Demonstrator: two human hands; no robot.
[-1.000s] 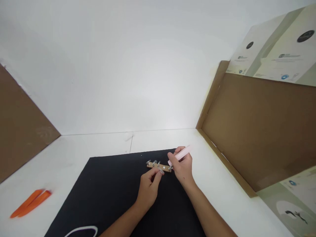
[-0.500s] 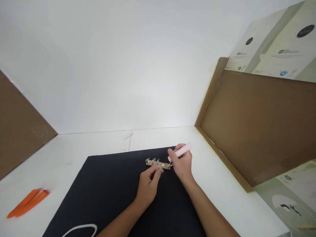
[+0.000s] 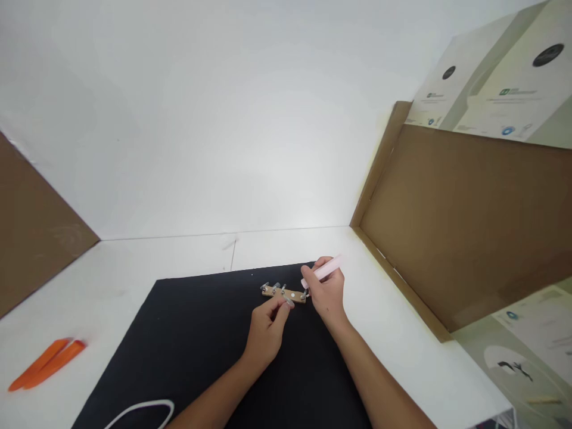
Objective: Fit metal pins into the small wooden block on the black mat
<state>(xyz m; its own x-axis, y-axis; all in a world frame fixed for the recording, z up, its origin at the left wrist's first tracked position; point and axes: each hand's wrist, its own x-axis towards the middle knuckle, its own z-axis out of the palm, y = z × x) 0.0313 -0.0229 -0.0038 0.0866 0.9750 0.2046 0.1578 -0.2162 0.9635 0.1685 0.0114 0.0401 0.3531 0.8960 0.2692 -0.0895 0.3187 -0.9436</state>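
A narrow tan strip (image 3: 297, 297) lies on the black mat, with several small silver-grey metal pieces (image 3: 274, 288) standing up from it. One white round spot shows on its face, left of the piece at the right end. My left hand (image 3: 266, 330) is closed in a pinch on a small grey metal piece (image 3: 289, 302), just in front of the strip's near edge. My right hand (image 3: 328, 295) grips a pale pink pen-like tool (image 3: 328, 268) in a writing hold. Its lower end is beside the strip's right end; whether the tip touches is hard to see.
The black mat (image 3: 187, 333) covers the middle of a white table (image 3: 111, 292). Two orange strips (image 3: 49, 363) lie at the left. A white cord (image 3: 147, 404) curves along the near edge. Brown boards (image 3: 482, 220) stand at the sides, and a white wall (image 3: 223, 119) rises behind.
The whole view has shifted slightly. Both hands keep their holds on the metal piece and the pink tool, with little visible movement relative to the strip.
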